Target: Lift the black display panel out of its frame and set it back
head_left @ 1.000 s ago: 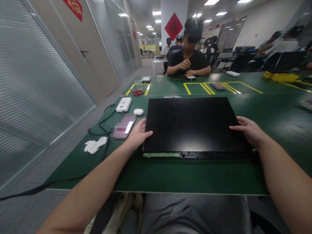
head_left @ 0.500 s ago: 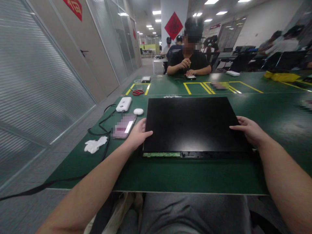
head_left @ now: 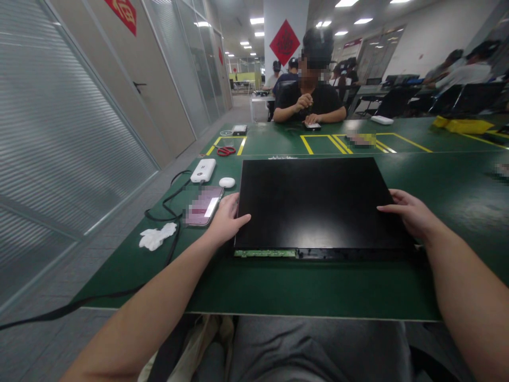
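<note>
Between my hands is a black LCD screen panel (head_left: 314, 204), with a green circuit strip (head_left: 265, 253) along the left part of its near edge. My left hand (head_left: 228, 220) grips the panel's left side, its thumb on the face and its other fingers at the edge. On the opposite side, my right hand (head_left: 409, 212) holds the right edge in the same way, the thumb resting on top. The fingers under the panel are hidden. Just left of my left hand lies a phone (head_left: 204, 207), its screen blurred out.
On the green table (head_left: 310, 292), a white power bank (head_left: 203, 171), a white earbud case (head_left: 227, 182), a crumpled tissue (head_left: 157, 236) and a black cable (head_left: 170, 204) lie to the left. Red-handled scissors (head_left: 226, 151) sit farther back. A person (head_left: 308, 98) works across the table.
Both hands keep their hold on the screen panel, which stays in nearly the same place. The whole view has shifted very slightly.
</note>
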